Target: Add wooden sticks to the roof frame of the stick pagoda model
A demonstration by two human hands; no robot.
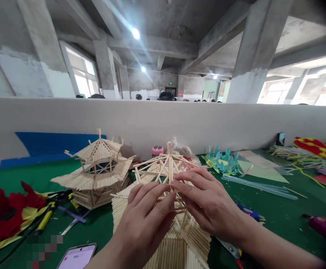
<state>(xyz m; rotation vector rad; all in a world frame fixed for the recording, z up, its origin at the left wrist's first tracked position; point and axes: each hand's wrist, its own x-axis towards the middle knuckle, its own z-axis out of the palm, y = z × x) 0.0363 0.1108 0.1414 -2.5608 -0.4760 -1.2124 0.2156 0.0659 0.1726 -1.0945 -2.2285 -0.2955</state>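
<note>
A pavilion model (165, 243) built of thin wooden sticks stands right in front of me, its lower roof covered and its upper roof still an open frame of sticks (170, 168) around a central post. My left hand (148, 213) reaches in from the left, thumb and fingers pinched at the near edge of that upper frame. From the right, my right hand (208, 198) meets it there, its fingertips closed on the same wooden stick below the post. My fingers partly hide the stick's lower end. A second, fully roofed pavilion model (95, 172) stands to the left.
Red and yellow fabric (11, 216), a phone (77, 257) and a glue gun (46, 218) lie left. To the right are scissors (230, 248), a blue tool (248, 211), clear glue sticks (260, 186) and a blue paper flower (223, 160). A white partition (140, 116) runs behind.
</note>
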